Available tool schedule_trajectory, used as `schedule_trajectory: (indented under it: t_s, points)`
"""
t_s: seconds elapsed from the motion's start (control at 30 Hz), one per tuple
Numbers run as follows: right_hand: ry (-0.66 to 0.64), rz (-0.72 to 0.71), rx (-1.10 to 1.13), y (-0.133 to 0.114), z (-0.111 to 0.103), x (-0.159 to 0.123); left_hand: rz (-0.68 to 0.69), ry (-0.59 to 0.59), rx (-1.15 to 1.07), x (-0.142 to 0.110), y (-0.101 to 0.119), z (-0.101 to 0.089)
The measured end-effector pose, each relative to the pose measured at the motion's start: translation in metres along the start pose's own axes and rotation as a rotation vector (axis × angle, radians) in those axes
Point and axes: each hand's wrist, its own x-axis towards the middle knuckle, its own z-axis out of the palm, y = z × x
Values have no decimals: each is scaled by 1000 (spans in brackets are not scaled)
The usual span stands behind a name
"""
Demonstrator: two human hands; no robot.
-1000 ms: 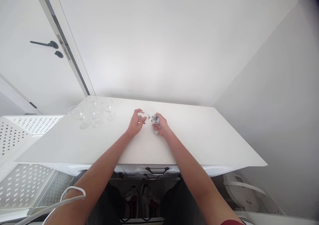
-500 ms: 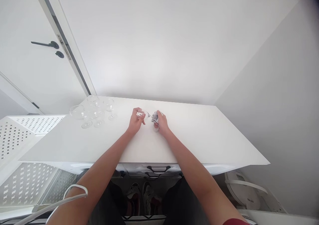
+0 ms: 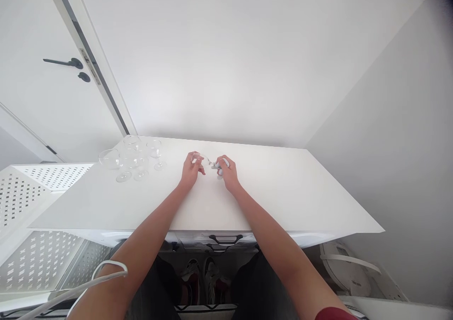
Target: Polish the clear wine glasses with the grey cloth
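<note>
My left hand (image 3: 193,166) is closed round the bowl of a clear stemmed wine glass (image 3: 204,159), which lies sideways with its stem towards the right. My right hand (image 3: 227,170) pinches a pale grey-blue cloth (image 3: 220,165) against the stem and foot end of that glass. The fingers and the cloth hide most of the foot. Both hands are just above the white cabinet top (image 3: 283,192), near its middle. Further left, several more stemmed glasses stand upright in a group, among them a large one (image 3: 110,159) and a smaller one (image 3: 155,149).
Behind the cabinet rises a white wall (image 3: 226,65); a door with a dark handle (image 3: 72,63) is at the left. White perforated racks (image 3: 28,258) stand beside the cabinet's left end. A white cable (image 3: 106,277) hangs near my left forearm. Dark drawer handles (image 3: 225,240) jut out in front.
Both hands have shifted slightly away from me with the glass. The cloth and right fingers have turned around the stem end. The standing glasses stay in place.
</note>
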Motion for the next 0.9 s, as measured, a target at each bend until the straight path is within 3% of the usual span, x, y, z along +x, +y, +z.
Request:
schedule_trajectory:
  t_s: [0.1, 0.17, 0.23, 0.33, 0.4, 0.47, 0.6, 0.67, 0.73, 0.83, 0.9]
  points:
    - [88, 325, 139, 7, -2, 8, 60, -68, 55, -4, 1, 4]
    - [126, 347, 101, 9, -3, 9, 24, -71, 53, -4, 2, 6]
    - [121, 128, -45, 10, -1, 6, -54, -33, 12, -2, 3, 7]
    - [4, -284, -270, 9, 4, 0, -152, 56, -64, 2, 4, 3]
    - [-33, -336, -303, 9, 6, -1, -161, 55, -77, 3, 5, 0]
    - [14, -178, -229, 11, 4, 1, -143, 10, -54, 1, 7, -1]
    - [77, 321, 76, 14, -3, 11, -36, -83, 7, -4, 11, 2]
    - [53, 450, 169, 13, -5, 12, 14, -103, 35, -4, 11, 3]
    - [44, 372, 136, 11, -4, 9, 11, -82, 42, -3, 9, 3]
    - [28, -27, -78, 6, 3, 1, -58, -13, -5, 0, 5, 0]
    - [25, -195, -169, 4, 6, -3, -67, -14, -35, 1, 3, -1]
